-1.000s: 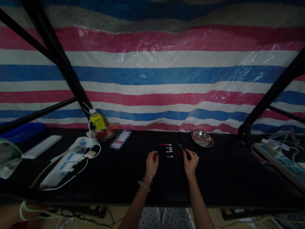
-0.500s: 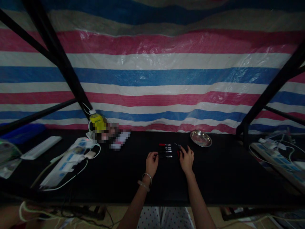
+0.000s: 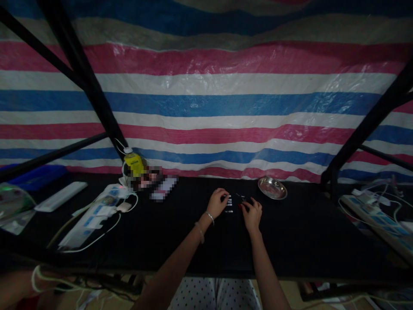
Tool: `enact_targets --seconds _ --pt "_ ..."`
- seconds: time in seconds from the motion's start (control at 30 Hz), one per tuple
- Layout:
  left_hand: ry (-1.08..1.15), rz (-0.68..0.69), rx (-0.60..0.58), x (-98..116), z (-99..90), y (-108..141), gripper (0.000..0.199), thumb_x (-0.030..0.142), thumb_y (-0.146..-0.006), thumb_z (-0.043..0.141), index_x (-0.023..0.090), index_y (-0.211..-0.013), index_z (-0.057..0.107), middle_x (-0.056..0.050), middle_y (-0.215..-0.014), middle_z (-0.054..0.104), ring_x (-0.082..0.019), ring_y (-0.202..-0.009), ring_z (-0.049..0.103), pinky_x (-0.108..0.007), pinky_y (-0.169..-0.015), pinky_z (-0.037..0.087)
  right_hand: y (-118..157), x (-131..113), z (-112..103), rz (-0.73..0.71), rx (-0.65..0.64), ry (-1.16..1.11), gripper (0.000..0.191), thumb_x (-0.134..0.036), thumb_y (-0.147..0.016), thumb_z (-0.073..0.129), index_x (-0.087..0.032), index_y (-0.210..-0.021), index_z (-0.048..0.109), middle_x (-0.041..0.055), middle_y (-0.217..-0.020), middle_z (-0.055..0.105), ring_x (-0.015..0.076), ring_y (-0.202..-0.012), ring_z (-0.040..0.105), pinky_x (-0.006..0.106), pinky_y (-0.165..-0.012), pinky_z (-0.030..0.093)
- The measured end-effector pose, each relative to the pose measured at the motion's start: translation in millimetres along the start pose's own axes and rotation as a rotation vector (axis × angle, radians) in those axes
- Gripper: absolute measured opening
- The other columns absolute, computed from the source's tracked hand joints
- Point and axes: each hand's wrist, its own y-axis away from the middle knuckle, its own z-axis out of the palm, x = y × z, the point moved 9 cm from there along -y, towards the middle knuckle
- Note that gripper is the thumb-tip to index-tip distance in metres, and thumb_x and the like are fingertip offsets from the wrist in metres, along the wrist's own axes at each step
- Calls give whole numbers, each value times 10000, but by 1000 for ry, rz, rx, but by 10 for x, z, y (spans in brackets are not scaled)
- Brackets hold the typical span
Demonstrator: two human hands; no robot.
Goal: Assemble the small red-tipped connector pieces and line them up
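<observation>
Just beyond the middle of the table (image 3: 300,241), toward its far edge, slim silver-tipped pieces (image 3: 229,211) are lying in a short row, tips facing the right edge. The left hand (image 3: 218,202) is covering the row's left ends with bent fingers; whether it is gripping one, I cannot tell. The right hand (image 3: 252,214) is resting, fingers bent, at a small red piece (image 3: 240,206), its hold also unclear. Near the far edge, a metal dish (image 3: 272,189) is sitting farther right.

Glossy metal dish (image 3: 272,188), matt tabletop (image 3: 309,241)
</observation>
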Motion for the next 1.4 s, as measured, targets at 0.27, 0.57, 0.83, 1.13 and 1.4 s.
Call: enact_targets --seconds 0.27,0.57,0.83,1.13,1.4 --pt "-307 101 -401 139 713 -364 296 117 -783 537 232 -1026 661 -54 -1179 622 -192 -1102 552 -345 -965 414 17 7 -253 14 207 -234 395 -399 -888 370 -135 -1026 629 124 -971 654 230 -902 544 359 -796 412" --pt "-425 92 -507 -17 941 -382 224 63 -759 521 190 -796 701 -81 -896 705 -186 -874 639 -306 -860 455 19 -16 -268 -9 242 -281 446 -392 -910 312 -120 -1092 615 133 -966 656 212 -860 561 350 -798 425" --pt "-480 72 -452 3 886 -347 189 111 -800 488 161 -748 664 -118 -849 673 -235 -902 614 -394 -894 412 34 4 -310 89 258 -331 438 -460 -886 360 -130 -1024 612 130 -951 651 221 -888 571 333 -778 437" --pt "-439 113 -460 9 946 -472 348 111 -762 532 250 -1068 622 -80 -1276 539 -245 -1139 510 -412 -945 388 29 33 -284 119 247 -356 438 -475 -875 371 -136 -1015 610 128 -931 646 217 -876 582 330 -779 441" --pt "-440 165 -538 68 1182 -486 442 109 -804 490 286 -1204 557 -78 -1324 510 -241 -1160 511 -405 -948 393 27 65 -269 154 248 -374 436 -480 -869 384 -137 -1023 605 131 -939 643 218 -885 583 325 -777 443"
